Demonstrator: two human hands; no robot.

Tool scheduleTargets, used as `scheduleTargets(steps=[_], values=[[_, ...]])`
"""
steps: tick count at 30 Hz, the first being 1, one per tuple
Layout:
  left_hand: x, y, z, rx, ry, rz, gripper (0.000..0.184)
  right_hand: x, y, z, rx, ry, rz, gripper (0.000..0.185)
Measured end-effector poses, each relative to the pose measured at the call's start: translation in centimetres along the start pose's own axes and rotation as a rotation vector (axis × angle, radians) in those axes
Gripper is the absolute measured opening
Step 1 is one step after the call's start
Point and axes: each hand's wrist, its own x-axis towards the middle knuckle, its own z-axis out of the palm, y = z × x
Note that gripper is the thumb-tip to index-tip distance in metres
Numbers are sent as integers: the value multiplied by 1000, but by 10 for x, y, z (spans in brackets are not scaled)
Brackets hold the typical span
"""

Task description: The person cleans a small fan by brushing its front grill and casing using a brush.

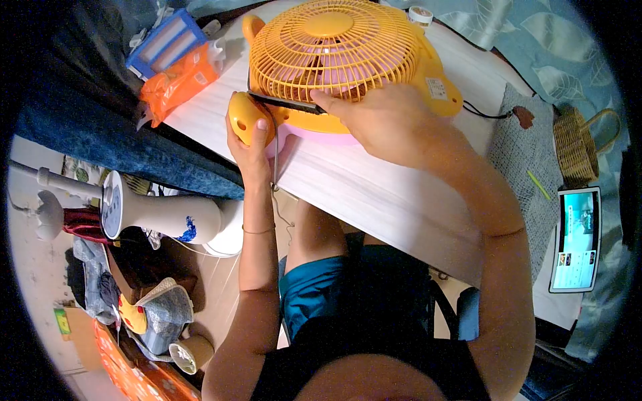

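A large yellow fan (374,53) with a round wire grille lies face up on the white table, pink blades showing through the wires. My left hand (251,144) is wrapped around a rounded yellow part (242,117) at the fan's near left edge, thumb on top. Along the grille's near rim runs a thin dark strip (284,102). The index finger of my right hand (384,123) stretches out to the strip's right end and the grille wires; its other fingers are partly hidden. A thin grey cord (276,160) hangs beside my left hand.
On the white table (374,180), an orange plastic bag (177,83) and a blue-framed object (164,43) stand at the far left. To the right are a wicker basket (578,147) and a lit tablet (576,239). A white fan (160,210) is left of the table.
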Motion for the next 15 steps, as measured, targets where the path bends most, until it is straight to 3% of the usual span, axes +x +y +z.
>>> scheduleTargets(steps=[5,7,10,13,15], values=[[0,2,4,-33,15,12,49,5,1,-8,-16,9,47,38],[-1,2,3,-11,4,6,49,3,4,-2,-17,-33,-6,37],[-1,3,2,4,-3,0,50,2,2,9,-89,81,-80,42],[-1,3,3,6,-2,3,50,5,3,-4,28,125,38,35],[0,2,3,3,-1,14,51,2,1,5,-3,96,-22,35]])
